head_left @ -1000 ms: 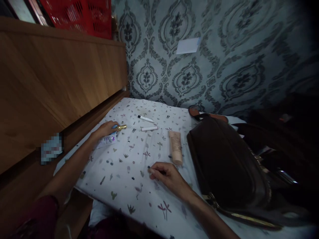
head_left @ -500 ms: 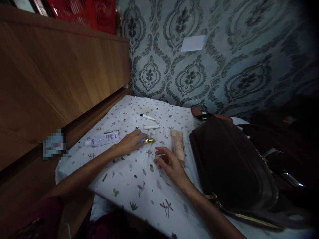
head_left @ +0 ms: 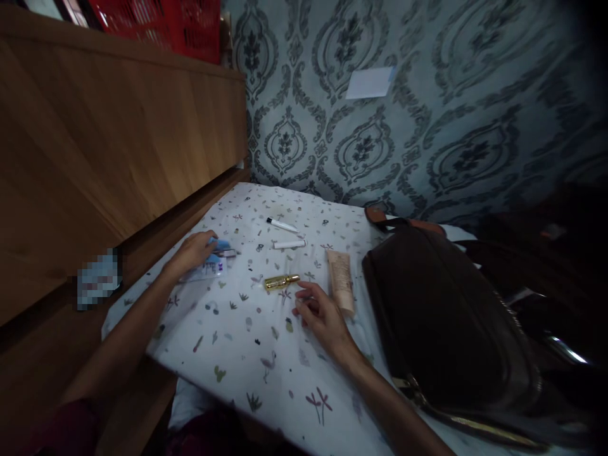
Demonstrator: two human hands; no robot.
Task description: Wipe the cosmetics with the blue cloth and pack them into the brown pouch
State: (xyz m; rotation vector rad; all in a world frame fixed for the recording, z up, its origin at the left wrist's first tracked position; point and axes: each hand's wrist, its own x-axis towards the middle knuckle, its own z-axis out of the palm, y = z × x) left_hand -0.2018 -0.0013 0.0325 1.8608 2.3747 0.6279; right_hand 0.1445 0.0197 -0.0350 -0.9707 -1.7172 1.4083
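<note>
On the left of the patterned white tabletop (head_left: 266,323), my left hand (head_left: 192,250) is closed on a light blue item (head_left: 220,243) whose kind I cannot make out. A slim pinkish-silver object (head_left: 228,253) shows beside it. Below my left fingers lies a clear bottle with purple print (head_left: 209,270), partly covered by the hand. A small gold vial (head_left: 280,282) rests near the middle. At its right end is my right hand (head_left: 320,313), fingers loosely curled and apart. Right of that hand lies a beige squeeze tube (head_left: 341,282).
Two white pen-like sticks, one with a black end (head_left: 282,225) and one plain (head_left: 289,244), lie further back. A large dark brown bag (head_left: 432,316) fills the right side. A wooden cabinet (head_left: 123,126) borders the left, with a red plastic basket (head_left: 194,28) on top.
My left hand has moved left from the gold vial to the clear bottle, carrying the light blue item. The vial now lies uncovered. My right hand has hardly moved.
</note>
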